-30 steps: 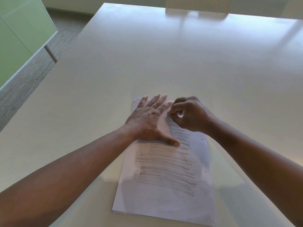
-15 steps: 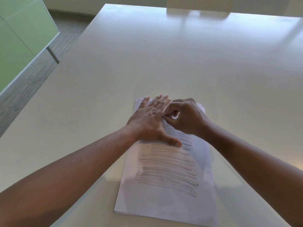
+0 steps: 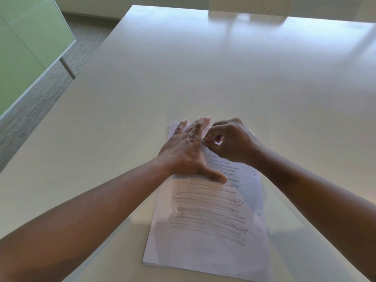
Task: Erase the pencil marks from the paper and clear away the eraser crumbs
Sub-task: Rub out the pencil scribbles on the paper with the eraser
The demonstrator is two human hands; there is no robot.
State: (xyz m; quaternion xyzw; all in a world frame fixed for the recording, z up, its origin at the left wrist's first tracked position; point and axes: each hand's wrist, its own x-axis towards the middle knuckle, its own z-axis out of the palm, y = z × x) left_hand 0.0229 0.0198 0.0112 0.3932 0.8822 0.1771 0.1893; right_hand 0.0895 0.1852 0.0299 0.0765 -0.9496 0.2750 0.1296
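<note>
A thin stack of white paper (image 3: 205, 255) lies on the table in front of me, its top sheet covered with grey pencil marks (image 3: 209, 212) in horizontal strokes. My left hand (image 3: 187, 151) lies flat on the upper left part of the sheet, fingers straight and spread, thumb out over the marks. My right hand (image 3: 232, 141) is curled at the top of the sheet, fingertips pinching a small white eraser (image 3: 218, 142) that is mostly hidden by the fingers. A few tiny dark specks sit on the paper near its right edge.
The paper rests on a large pale table (image 3: 203, 78). A perforated chair back (image 3: 250, 7) stands at the far edge. A green partition (image 3: 24, 47) and grey carpet are to the left, beyond the table's left edge.
My right hand has shifted slightly left across the top of the sheet, closer to my left hand's fingers. My left hand stays pressed flat on the paper.
</note>
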